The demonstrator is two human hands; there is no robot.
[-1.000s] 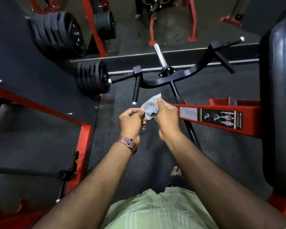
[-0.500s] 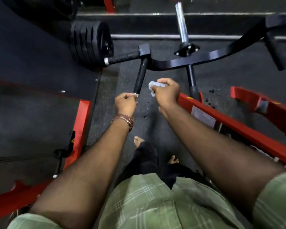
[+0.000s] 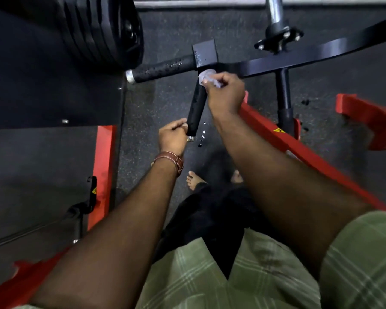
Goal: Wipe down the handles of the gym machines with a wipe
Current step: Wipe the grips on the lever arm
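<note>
Wipe: bunched in closed right hand fingers, pressed against top of handle. Left hand: fingers closed around handle's lower end.

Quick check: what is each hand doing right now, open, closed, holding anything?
Left hand: closed on the lower end of the near handle.
Right hand: closed on the wipe, pressed at the handle's top.

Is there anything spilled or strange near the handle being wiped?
Yes. Small shiny droplets lie on the dark floor just beside the lower end of the vertical handle, below the wipe in the right hand. They look like drips.
</note>
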